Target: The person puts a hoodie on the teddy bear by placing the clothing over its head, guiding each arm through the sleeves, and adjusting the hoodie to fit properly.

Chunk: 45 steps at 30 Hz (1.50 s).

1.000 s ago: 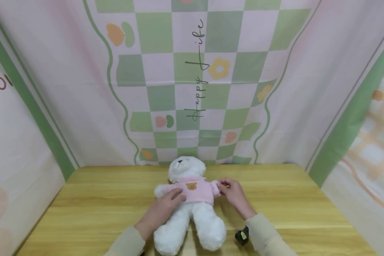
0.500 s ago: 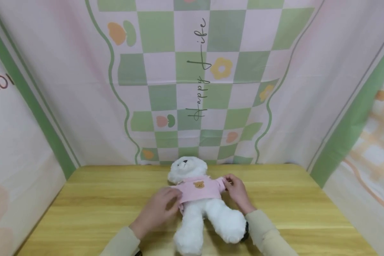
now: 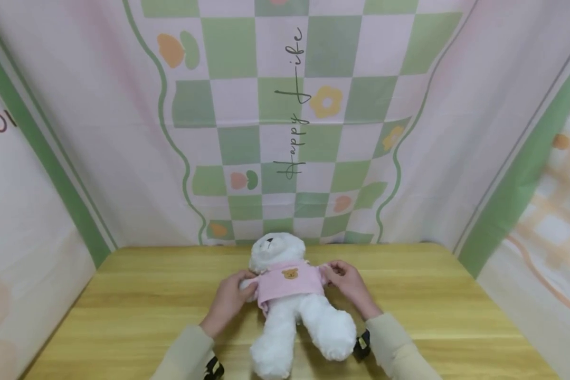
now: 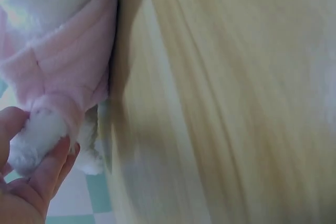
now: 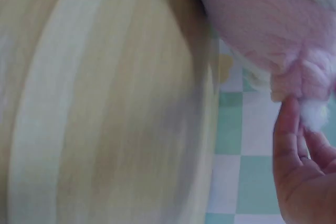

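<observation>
A white plush teddy bear (image 3: 330,327) lies on its back on the wooden table, head toward the far edge. It wears a pink sweater (image 3: 290,289) with a brown bear-face patch (image 3: 290,273). My left hand (image 3: 225,303) holds the bear's arm on the left side; in the left wrist view, thumb and fingers close around its white paw (image 4: 42,135) just below the pink cuff (image 4: 63,106). On the other side, my right hand (image 3: 353,290) pinches the end of the pink sleeve (image 5: 294,80), where some white paw fur (image 5: 315,115) pokes out between thumb and fingers.
The wooden table (image 3: 161,285) extends to both sides of the bear. A green-and-white checked curtain (image 3: 285,142) hangs right behind its far edge. Dark wrist-worn devices (image 3: 362,345) show below the sleeves.
My left hand has moved from the sweater's front to the bear's arm and grips it. The bear's legs swung right, then slightly back left. The right hand keeps hold of the sleeve.
</observation>
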Motion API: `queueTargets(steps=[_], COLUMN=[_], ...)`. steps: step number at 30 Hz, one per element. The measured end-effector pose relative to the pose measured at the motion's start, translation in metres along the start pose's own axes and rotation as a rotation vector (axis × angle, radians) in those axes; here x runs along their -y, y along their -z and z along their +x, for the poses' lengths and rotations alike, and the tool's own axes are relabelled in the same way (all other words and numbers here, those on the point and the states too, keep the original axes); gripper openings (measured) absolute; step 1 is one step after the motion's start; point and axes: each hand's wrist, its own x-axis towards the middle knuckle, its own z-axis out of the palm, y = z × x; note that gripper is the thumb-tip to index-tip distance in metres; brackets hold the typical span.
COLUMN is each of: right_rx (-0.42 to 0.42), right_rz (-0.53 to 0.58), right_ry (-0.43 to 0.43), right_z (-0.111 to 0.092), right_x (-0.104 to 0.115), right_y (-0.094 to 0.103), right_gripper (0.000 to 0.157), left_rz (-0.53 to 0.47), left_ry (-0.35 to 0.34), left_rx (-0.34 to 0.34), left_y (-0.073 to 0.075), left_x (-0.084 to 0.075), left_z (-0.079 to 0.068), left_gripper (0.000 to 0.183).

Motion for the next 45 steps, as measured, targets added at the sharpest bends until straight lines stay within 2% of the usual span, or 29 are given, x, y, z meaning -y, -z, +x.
queueTargets(steps=[3,7,10,14,17,21,28,36,38,41,45], right_rx=[-0.005,-0.052,-0.062,-0.033,-0.004,0.031,0.036,-0.016,-0.049,-0.101,-0.201], right_rz=[-0.072,-0.127,-0.114,-0.045,-0.002,0.027,-0.085,-0.086,-0.1,-0.165,-0.326], right_ry=[0.016,0.011,-0.015,-0.046,-0.039,-0.019,0.024,-0.002,0.006,0.068,0.207], right_z=[0.001,0.002,0.001,-0.002,-0.004,-0.004,-0.004,0.0,0.003,0.01,0.023], right_x=[0.001,-0.001,-0.001,0.001,0.003,0.005,0.003,0.004,0.004,0.004,0.01], right_y=[0.0,0.001,0.002,0.003,0.004,0.003,-0.002,0.0,0.002,0.007,0.017], right_gripper=[0.028,0.024,0.024,0.028,0.03,0.031,0.032,0.04,0.04,0.045,0.061], left_rz=[-0.012,-0.064,-0.094,-0.104,-0.109,-0.101,-0.094,-0.088,-0.066,-0.004,0.191], left_ry=[0.025,0.07,0.067,0.05,0.06,0.064,0.104,0.108,0.103,0.063,-0.079], left_rx=[-0.003,0.023,0.03,0.009,-0.002,0.02,0.089,0.107,0.098,0.053,-0.084], left_y=[0.0,0.002,0.004,0.005,0.006,0.009,0.015,0.02,0.023,0.027,0.036], left_x=[-0.001,-0.001,0.001,0.007,0.01,0.014,0.018,0.018,0.018,0.018,0.019], left_z=[0.0,0.001,0.003,0.006,0.007,0.008,0.006,0.005,0.006,0.008,0.016], left_gripper=[0.016,0.023,0.024,0.027,0.033,0.038,0.042,0.043,0.044,0.047,0.053])
